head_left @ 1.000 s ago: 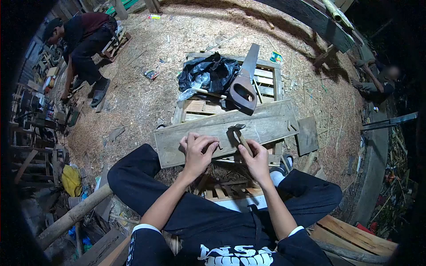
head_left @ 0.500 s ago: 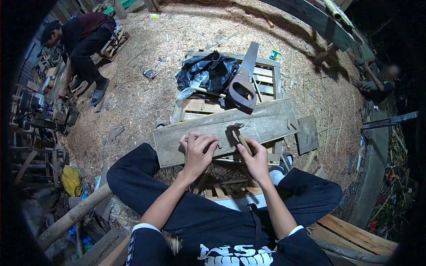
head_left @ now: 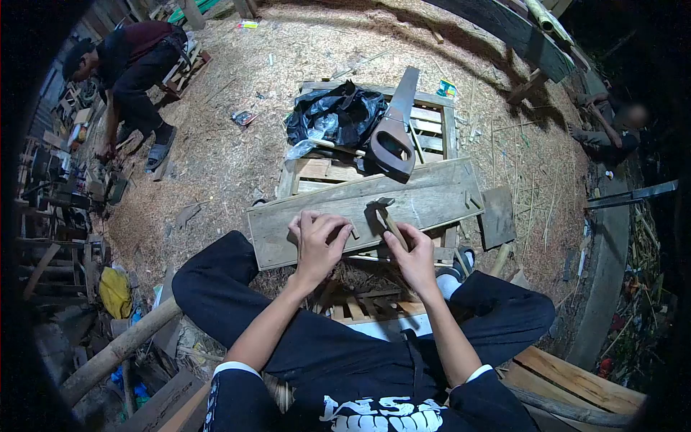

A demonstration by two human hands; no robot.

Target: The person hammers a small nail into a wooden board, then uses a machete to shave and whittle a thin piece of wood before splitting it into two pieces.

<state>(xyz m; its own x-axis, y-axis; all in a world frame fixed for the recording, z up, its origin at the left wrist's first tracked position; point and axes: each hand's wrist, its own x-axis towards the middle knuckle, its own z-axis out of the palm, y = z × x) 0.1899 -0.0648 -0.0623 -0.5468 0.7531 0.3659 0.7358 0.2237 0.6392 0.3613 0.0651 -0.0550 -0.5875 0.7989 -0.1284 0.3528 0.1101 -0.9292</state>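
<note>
My right hand (head_left: 412,248) is closed round the wooden handle of a small hammer (head_left: 382,205), whose metal head hangs just over a long wooden board (head_left: 425,194). On the board's left part rests my left hand (head_left: 319,241), its fingers bent together. What they hold, if anything, is too small to name. A short wooden piece (head_left: 354,232) shows beside my left fingertips. Another small stick lies at the board's right end. Beyond the board, a handsaw (head_left: 396,129) and a black plastic bag (head_left: 338,115) lie on a slatted wooden pallet (head_left: 451,133).
A person (head_left: 137,79) bends down at the upper left, and another person (head_left: 612,129) is at the far right. A grey flat piece (head_left: 498,217) lies right of the board. A yellow bag (head_left: 116,293) is at the left, above a round pole (head_left: 122,353).
My right hand and the hammer have shifted very slightly, with the hammer head a little higher. My left hand stays nearly in place. The person at the upper left has moved slightly.
</note>
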